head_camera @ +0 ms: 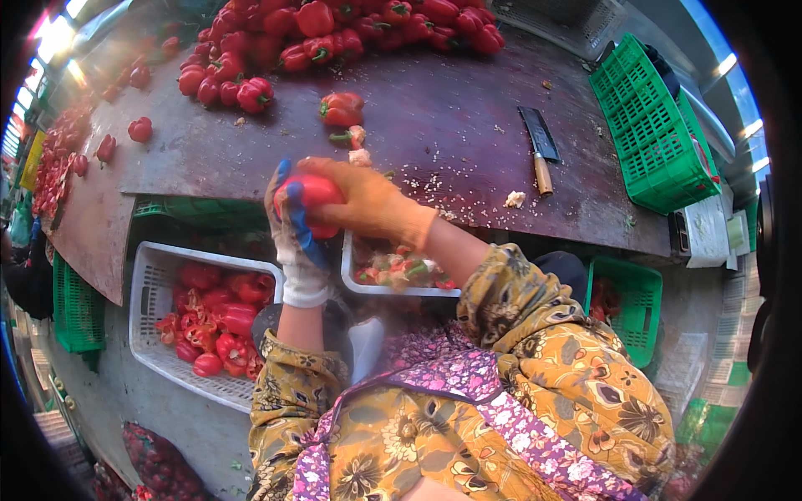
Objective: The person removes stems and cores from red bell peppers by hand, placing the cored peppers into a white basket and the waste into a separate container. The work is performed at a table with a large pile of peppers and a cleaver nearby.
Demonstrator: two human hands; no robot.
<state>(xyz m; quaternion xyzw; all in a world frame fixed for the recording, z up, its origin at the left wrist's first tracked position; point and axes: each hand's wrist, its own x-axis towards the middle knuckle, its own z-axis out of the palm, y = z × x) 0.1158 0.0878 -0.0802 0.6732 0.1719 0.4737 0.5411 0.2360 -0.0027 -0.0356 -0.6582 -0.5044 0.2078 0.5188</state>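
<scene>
A red bell pepper (318, 193) is held between both hands above the table's front edge. My left hand (293, 233), in a white glove with blue-coated fingers, grips it from the left. An orange glove covers my right hand (374, 199), whose fingers lie over the pepper's top and right side. Whether a tool is in the right hand is hidden. Just beyond the hands lie a pale pepper core (359, 158), a core with a green stem (348, 136) and another red pepper (342, 109). Below the right wrist, a white crate (401, 290) contains cores and stems.
A large pile of red peppers (313, 25) covers the table's far side. To the right lie a cleaver (540, 147) with a wooden handle and a green crate (658, 125). A white crate (203, 385) of opened peppers stands lower left, a green bin (642, 307) lower right.
</scene>
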